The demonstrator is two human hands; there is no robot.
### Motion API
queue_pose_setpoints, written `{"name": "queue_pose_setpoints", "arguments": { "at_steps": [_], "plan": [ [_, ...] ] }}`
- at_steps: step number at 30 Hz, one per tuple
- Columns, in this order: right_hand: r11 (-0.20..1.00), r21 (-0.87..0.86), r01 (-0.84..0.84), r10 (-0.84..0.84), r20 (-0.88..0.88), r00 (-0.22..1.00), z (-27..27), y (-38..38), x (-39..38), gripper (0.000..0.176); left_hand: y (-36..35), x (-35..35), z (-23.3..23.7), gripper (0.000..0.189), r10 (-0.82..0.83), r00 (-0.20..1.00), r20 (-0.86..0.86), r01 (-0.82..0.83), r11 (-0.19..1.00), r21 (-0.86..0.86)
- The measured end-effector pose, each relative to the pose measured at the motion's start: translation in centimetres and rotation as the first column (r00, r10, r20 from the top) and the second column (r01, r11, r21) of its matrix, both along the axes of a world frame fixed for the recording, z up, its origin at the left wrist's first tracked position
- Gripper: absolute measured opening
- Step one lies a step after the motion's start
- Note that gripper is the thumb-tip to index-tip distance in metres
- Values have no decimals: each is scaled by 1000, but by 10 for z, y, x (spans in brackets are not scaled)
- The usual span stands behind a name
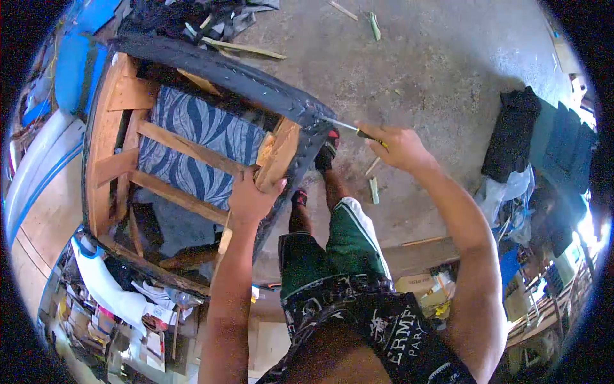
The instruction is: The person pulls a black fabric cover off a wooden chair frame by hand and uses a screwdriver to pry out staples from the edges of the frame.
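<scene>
A wooden furniture frame [192, 150], with dark covering stapled along its outer edge [256, 86], stands tilted in front of me. My left hand [251, 195] is closed around a wooden rail [279, 155] near the frame's right side. In my right hand [403, 148] is a screwdriver [368, 136] with a black and yellow handle. Its metal shaft points left, and the tip meets the dark covering at the frame's upper right corner. Patterned grey-blue fabric [204, 137] shows behind the wooden slats.
Wood scraps [246, 48] and small offcuts [374, 191] lie on the concrete floor [435, 77]. Dark cushions [511, 134] are piled at right, beside plastic bags [511, 192]. Black cloth [166, 19] lies beyond the frame. Blue and white pieces [45, 166] stand at left.
</scene>
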State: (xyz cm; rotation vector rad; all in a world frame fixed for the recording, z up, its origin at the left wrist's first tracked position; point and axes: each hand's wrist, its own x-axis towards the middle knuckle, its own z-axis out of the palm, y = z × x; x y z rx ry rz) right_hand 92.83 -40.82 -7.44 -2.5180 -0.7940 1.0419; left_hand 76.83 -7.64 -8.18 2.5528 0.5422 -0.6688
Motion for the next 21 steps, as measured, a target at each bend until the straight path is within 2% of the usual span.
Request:
{"name": "queue_pose_setpoints", "arguments": {
  "at_steps": [1,3,4,6,7,9,13,15,16,18,21],
  "plan": [
    [1000,4,-14,14,-6,1000,10,9,-5,52,1,-2,-1,75,11,1000,-29,-11,1000,1],
    [990,74,122,-118,-58,991,32,25,-19,49,1,-4,-2,76,18,998,-53,-19,1000,-3],
    [990,73,119,-115,-55,992,35,27,-23,49,2,-5,-2,78,0,999,-46,0,1000,1],
    [993,-81,86,-97,-148,984,34,30,-33,47,2,-3,0,79,-19,999,-32,20,1000,1],
    [993,-84,85,-96,-142,985,31,28,-37,47,3,0,4,81,-7,997,-82,6,1000,-17],
    [994,37,98,-94,-117,989,29,27,-40,49,4,0,4,83,9,991,-132,-14,999,-37],
    [995,-45,88,-93,-104,990,41,36,-30,46,6,-3,-3,85,10,986,-168,-23,997,-72],
    [990,-131,-48,35,-100,994,45,40,-23,48,7,-5,-4,86,6,988,-157,-19,997,-79],
    [990,-135,-49,36,-98,995,51,46,-13,48,7,-5,-3,86,3,987,-162,-15,997,-72],
    [944,-247,-218,155,-248,956,62,59,12,48,7,-4,-3,85,-5,986,-164,-7,998,-69],
    [948,-176,-266,217,-259,941,59,66,36,40,8,-2,-6,86,2,989,-149,-14,997,-79]
  ]
}}
